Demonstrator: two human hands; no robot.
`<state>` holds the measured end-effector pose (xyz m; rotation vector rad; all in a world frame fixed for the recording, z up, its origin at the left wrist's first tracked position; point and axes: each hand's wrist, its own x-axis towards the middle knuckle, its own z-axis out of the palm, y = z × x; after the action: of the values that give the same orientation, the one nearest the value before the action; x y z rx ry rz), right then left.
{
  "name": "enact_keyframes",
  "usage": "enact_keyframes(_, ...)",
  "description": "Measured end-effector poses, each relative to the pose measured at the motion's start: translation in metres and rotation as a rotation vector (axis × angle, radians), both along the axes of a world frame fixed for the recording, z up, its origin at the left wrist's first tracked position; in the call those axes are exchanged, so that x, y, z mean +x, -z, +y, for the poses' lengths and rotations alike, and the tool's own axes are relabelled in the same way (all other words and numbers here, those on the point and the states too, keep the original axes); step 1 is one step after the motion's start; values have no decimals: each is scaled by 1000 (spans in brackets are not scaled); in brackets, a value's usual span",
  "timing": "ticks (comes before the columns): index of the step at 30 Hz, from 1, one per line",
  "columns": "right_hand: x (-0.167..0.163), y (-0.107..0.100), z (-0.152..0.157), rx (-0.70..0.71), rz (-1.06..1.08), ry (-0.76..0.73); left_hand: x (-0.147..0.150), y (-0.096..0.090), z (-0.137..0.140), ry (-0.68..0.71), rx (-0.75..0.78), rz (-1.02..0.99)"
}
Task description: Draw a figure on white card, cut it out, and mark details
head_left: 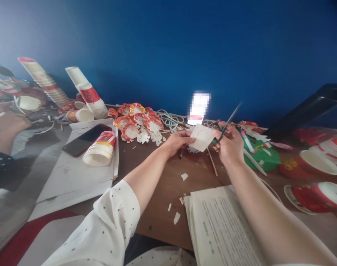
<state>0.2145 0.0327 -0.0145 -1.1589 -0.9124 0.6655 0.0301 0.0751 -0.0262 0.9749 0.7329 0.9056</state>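
My left hand [176, 144] pinches a piece of white paper [202, 137] by its left edge, above the brown table. At the paper's right edge is my right hand [231, 146], wrapped round a pair of scissors [232, 117]. The scissor blades point up and away to the right, clear of the paper; the handles are partly hidden by my fingers. A thin wooden stick [212, 162] lies below the paper, and small white scraps [184, 177] are scattered on the table. Just behind the paper a bright, pixelated upright screen [197, 109] stands near the wall.
A pile of cut paper-cup pieces [139, 122] lies left of my hands. Further left are a dark phone [86, 140], a paper cup [100, 149], stacked cups [90, 98] and a co-worker's hand [10, 125]. Printed sheets [221, 225] lie in front; more cups [309, 164] sit right.
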Motion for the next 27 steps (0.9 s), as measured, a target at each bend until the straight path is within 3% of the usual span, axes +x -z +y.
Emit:
enact_keyframes(3, -3, 4, 0, -29, 65, -25, 0, 1, 0, 5, 10, -18)
enact_keyframes(8, -17, 10, -13, -266, 96, -284, -4, -2, 4, -254, -74, -213)
enact_keyframes(12, -28, 12, -23, -372, -30, -420, -2, -4, 2, -300, -125, -240)
enact_keyframes(27, -27, 5, -28, -410, -121, -435, 2, 4, 3, -302, -61, -200)
